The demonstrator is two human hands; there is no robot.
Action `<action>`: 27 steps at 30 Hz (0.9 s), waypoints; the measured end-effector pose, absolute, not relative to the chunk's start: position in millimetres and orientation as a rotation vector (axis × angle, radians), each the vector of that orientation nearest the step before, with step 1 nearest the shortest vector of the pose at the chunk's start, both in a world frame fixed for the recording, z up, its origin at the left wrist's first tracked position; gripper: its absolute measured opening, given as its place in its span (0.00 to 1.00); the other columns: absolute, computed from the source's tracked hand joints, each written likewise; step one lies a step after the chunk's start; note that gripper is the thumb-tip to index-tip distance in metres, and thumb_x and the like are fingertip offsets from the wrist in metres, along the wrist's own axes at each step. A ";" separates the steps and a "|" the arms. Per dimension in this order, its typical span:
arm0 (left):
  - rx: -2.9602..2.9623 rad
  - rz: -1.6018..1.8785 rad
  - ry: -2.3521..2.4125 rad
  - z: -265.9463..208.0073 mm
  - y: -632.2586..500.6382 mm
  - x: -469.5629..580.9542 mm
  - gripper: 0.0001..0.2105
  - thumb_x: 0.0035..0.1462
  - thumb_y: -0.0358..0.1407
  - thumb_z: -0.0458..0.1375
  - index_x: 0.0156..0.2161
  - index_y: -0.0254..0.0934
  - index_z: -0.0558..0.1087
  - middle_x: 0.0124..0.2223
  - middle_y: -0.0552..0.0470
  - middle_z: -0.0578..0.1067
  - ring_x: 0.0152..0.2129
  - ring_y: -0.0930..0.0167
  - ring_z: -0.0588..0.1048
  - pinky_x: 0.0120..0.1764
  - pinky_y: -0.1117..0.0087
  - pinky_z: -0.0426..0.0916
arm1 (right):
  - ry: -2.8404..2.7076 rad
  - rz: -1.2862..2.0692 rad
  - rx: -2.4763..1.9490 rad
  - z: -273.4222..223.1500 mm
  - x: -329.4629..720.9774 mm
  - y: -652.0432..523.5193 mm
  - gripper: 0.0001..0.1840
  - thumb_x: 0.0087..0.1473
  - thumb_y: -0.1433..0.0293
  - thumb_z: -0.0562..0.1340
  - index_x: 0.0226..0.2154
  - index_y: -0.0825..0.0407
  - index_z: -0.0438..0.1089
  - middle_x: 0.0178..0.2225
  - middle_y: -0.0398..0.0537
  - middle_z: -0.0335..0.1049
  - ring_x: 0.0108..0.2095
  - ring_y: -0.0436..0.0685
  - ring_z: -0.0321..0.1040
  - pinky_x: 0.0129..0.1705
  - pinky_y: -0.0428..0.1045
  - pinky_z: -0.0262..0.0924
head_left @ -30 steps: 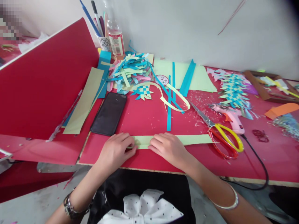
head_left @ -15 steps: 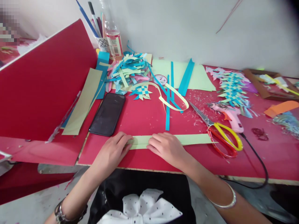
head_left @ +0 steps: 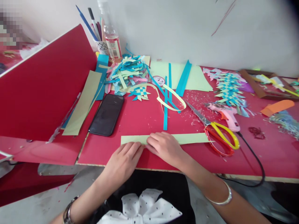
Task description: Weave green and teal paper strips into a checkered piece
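Left hand (head_left: pixel 125 158) and right hand (head_left: pixel 165 147), both curled narrow and side by side, touch a pale green paper strip (head_left: pixel 192 138) near the front of a red tabletop (head_left: pixel 137 116); whether either pinches the paper cannot be told.

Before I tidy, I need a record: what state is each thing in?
Pale green strip: touched by left hand and right hand
Scissors: blades closed
Phone: screen dark
Bottle: upright
Pen cup: upright, holding pens
Glue gun: on its side, power unclear
Brown tray: uncovered
Strip pile: loose, tangled
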State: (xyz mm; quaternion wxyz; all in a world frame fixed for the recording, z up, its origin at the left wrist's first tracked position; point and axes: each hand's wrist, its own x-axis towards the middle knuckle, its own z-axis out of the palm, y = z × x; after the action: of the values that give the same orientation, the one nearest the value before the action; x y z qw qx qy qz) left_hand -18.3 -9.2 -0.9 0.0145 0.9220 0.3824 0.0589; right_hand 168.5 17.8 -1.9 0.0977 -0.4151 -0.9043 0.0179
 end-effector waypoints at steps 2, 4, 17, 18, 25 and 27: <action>2.892 0.180 1.268 -2.4 -16.6 -10.7 0.16 0.58 0.37 0.45 0.47 0.32 0.65 0.42 0.43 0.68 0.37 0.65 0.65 0.39 0.65 0.64 | -2.664 0.069 -1.237 -2.1 170.1 17.3 0.10 0.55 0.68 0.52 0.25 0.53 0.62 0.24 0.43 0.63 0.26 0.50 0.58 0.29 0.47 0.45; 2.898 0.182 1.327 -3.1 -23.6 -6.0 0.23 0.55 0.46 0.48 0.49 0.30 0.64 0.43 0.42 0.67 0.39 0.62 0.64 0.42 0.62 0.62 | -2.645 0.076 -1.246 -2.6 174.0 16.0 0.11 0.55 0.67 0.52 0.25 0.53 0.62 0.24 0.43 0.63 0.26 0.50 0.58 0.30 0.46 0.45; 2.793 -0.029 1.515 -0.5 -39.2 11.5 0.31 0.52 0.55 0.42 0.59 0.44 0.49 0.47 0.45 0.63 0.44 0.59 0.61 0.52 0.53 0.51 | -2.566 0.125 -1.382 -4.1 239.0 9.6 0.11 0.54 0.66 0.54 0.24 0.52 0.63 0.24 0.43 0.64 0.26 0.50 0.59 0.29 0.45 0.48; 2.787 -0.023 1.518 0.0 -39.1 11.5 0.31 0.52 0.55 0.42 0.59 0.44 0.49 0.47 0.45 0.63 0.44 0.59 0.61 0.52 0.53 0.52 | -2.571 0.123 -1.380 -4.0 243.9 9.2 0.11 0.54 0.65 0.54 0.25 0.52 0.63 0.24 0.43 0.64 0.26 0.50 0.59 0.30 0.46 0.48; 2.711 0.195 1.434 4.7 -23.5 -2.4 0.25 0.54 0.49 0.47 0.55 0.39 0.59 0.46 0.44 0.64 0.41 0.61 0.63 0.44 0.59 0.61 | -2.639 0.038 -1.323 -4.8 243.5 2.0 0.12 0.56 0.69 0.52 0.24 0.53 0.63 0.24 0.44 0.65 0.27 0.51 0.59 0.31 0.47 0.48; 2.673 0.272 1.420 6.1 -16.6 0.3 0.21 0.55 0.44 0.48 0.52 0.37 0.61 0.46 0.44 0.64 0.41 0.63 0.64 0.42 0.61 0.62 | -2.643 -0.012 -1.299 -5.5 231.7 0.1 0.11 0.55 0.69 0.53 0.23 0.52 0.63 0.24 0.43 0.64 0.27 0.51 0.58 0.30 0.47 0.47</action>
State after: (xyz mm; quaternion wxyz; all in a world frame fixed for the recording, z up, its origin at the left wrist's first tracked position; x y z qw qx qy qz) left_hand 0.3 -16.6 6.1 0.0511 0.8784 0.4667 0.0894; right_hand 231.7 0.1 -5.5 0.0981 -0.4390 -0.8931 -0.0040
